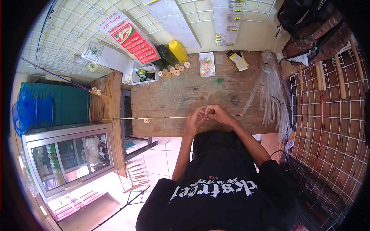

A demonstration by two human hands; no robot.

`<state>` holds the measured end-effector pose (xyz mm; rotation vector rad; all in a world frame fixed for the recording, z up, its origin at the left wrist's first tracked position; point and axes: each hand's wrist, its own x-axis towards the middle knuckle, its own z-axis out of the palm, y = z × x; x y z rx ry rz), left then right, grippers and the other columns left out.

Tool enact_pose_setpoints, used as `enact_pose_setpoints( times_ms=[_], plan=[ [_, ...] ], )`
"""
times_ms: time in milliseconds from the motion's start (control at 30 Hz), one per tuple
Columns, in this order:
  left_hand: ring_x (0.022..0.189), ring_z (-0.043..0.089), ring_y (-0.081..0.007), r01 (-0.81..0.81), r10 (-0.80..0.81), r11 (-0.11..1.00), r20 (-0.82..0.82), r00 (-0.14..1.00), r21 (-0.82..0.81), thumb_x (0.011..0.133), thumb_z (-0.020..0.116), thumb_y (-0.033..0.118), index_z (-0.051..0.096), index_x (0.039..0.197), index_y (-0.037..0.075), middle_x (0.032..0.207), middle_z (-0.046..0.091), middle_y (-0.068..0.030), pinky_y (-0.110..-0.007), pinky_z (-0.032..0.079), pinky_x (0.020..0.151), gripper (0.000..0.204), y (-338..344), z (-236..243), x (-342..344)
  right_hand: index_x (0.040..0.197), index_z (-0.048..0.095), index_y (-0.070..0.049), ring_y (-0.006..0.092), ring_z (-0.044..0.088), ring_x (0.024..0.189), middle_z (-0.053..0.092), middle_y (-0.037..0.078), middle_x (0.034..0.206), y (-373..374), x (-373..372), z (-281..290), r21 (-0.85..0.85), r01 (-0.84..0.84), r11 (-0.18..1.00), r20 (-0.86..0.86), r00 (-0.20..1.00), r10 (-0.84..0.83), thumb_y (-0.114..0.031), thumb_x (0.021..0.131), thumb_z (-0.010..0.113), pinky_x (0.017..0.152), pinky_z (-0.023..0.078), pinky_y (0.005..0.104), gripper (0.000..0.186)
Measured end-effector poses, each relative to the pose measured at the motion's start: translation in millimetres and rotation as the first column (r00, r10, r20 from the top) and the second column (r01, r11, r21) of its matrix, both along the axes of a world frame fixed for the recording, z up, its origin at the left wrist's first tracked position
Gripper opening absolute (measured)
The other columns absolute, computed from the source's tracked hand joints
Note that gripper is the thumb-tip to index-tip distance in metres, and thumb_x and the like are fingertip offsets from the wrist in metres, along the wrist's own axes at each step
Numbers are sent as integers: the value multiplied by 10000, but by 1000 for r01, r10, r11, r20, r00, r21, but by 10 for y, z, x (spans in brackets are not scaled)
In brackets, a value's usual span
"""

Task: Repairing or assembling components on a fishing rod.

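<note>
A thin, pale yellow fishing rod [165, 118] with dark bands lies crosswise near the front edge of the wooden table [169, 98]. It passes by both hands, and a small orange-red piece shows at its right end. My left hand [197, 118] has its fingers closed at the rod. My right hand [218, 114] is closed too, its thumb and fingers pinched against the left fingertips. Anything small between the fingertips is too tiny to make out. A cork ring [146, 120] sits beside the rod on the left, and a small wire coil [196, 90] lies beyond the hands.
Along the back stand a white box [153, 77], several cork rings [176, 70], a yellow bottle [178, 51], a white tray [207, 71] of small bright pieces and yellow packets [237, 61]. Clear plastic sleeves [271, 88] hang over the right edge. A glass cabinet [71, 158] stands left.
</note>
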<state>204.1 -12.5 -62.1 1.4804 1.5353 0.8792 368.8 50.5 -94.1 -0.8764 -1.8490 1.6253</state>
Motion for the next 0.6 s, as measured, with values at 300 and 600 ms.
enact_pose_setpoints(
  times_ms=[300, 600],
  plan=[
    [762, 654, -140, 33, -17, 993, 135, 991, -116, 773, 684, -27, 592, 1130, 15, 822, 679, -88, -279, 513, 703, 371, 31, -9, -51, 824, 592, -6, 116, 593, 649, 643, 76, 689, -2, 17, -33, -70, 3, 998, -14, 1000, -4, -13, 761, 653, 597, 459, 289, 87],
    [774, 641, -114, 37, -9, 991, 204, 979, -132, 815, 660, 2, 609, 1122, -4, 824, 694, -82, -276, 512, 734, 312, 95, -115, -131, 890, 599, -7, 137, 628, 701, 671, 79, 752, 13, 46, 1, -36, -5, 999, -38, 999, 4, -21, 783, 657, 626, 479, 291, 122]
  ],
)
